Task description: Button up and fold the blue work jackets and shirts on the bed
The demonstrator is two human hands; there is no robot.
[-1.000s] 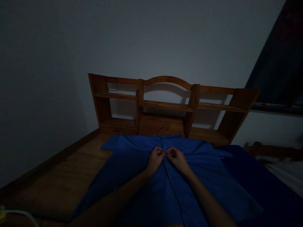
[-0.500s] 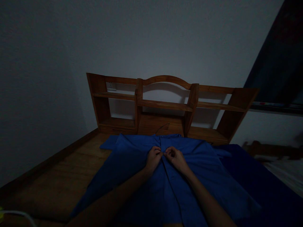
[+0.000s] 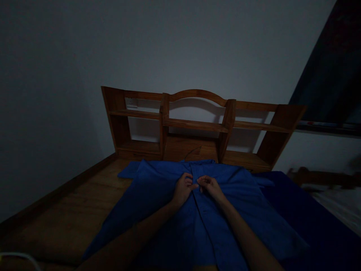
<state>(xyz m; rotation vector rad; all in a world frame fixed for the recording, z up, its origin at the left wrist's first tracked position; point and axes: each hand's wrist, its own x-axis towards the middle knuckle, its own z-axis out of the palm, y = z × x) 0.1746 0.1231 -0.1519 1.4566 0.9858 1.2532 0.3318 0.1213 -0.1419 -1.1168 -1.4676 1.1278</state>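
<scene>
A blue button-up shirt (image 3: pixel 169 210) lies spread out, front side up, its collar toward the wooden shelf. My left hand (image 3: pixel 184 188) is at the upper part of the front placket, fingers curled on the cloth and thumb stretched toward the other hand. Close on its right, my right hand (image 3: pixel 209 186) pinches the placket edge between thumb and fingers. Any button between the fingertips is too small and dark to make out. Below the hands the front opening runs down as a dark line. A thin wire-like hook (image 3: pixel 193 151) sticks out beyond the collar.
Behind the shirt stands a wooden shelf unit (image 3: pixel 196 125) against the wall. Wooden boards (image 3: pixel 64 210) show at left, dark blue cloth (image 3: pixel 304 210) at right. A white cable (image 3: pixel 22 255) curves in at the lower left corner. The room is dim.
My left thumb has straightened toward the right hand, and the right fingers have closed in slightly. Both hands stay at the same spot on the placket. The view has shifted a little.
</scene>
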